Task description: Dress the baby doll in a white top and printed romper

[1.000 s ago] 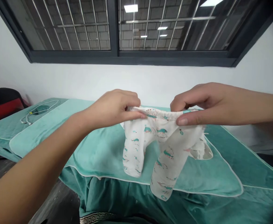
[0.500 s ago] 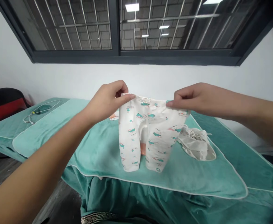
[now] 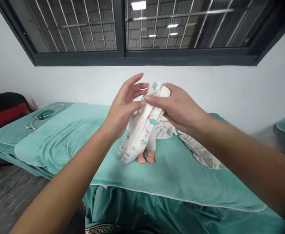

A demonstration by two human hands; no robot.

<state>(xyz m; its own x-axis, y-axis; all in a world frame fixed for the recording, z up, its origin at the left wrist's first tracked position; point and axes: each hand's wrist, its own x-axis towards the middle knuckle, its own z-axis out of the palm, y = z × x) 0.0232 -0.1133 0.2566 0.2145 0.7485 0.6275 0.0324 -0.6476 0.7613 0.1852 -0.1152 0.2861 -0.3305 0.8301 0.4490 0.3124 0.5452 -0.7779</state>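
Right hand [image 3: 179,109] holds the bunched waistband of the printed baby trousers [image 3: 140,135] up above the teal-covered bed [image 3: 67,136], fingers [image 3: 154,99] closed on the cloth; trouser legs hang down in front of a doll's feet [image 3: 146,158]. Left hand [image 3: 123,109] lies against the left side of the trousers, fingers spread open, thumb touching the fabric. A pale garment [image 3: 203,152] lies on the bed to the right; a white cable [image 3: 41,117] far left

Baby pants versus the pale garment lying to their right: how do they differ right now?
The baby pants are printed with teal figures; the pale garment looks plain. The pants hang bunched from the right hand, with the left hand against them; the garment lies loose, untouched, on the teal towel. Both are small, light cloth pieces.
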